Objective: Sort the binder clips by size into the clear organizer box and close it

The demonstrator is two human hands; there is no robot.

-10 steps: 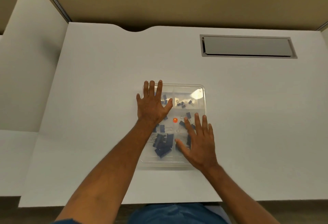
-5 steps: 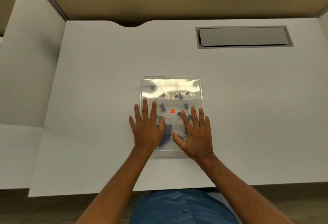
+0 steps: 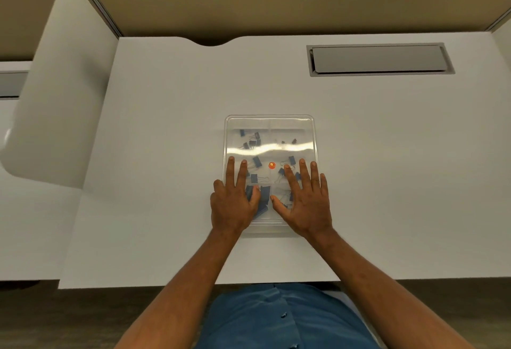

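Both palms flat on the near half of the closed box lid

Left hand [image 3: 234, 204], fingers straight and together, presses the near-left of the clear rectangular plastic organizer box [image 3: 269, 124]; box long axis runs 12 to 6 on the white desk [image 3: 166, 155]. Blue binder clips [image 3: 257, 161] lie inside under the lid, an orange dot [image 3: 271, 165] at centre. Right hand [image 3: 305, 204], fingers straight and slightly spread, presses the near-right. Far edge lies at 12 from both hands, equally near; likely press there next to seat the lid
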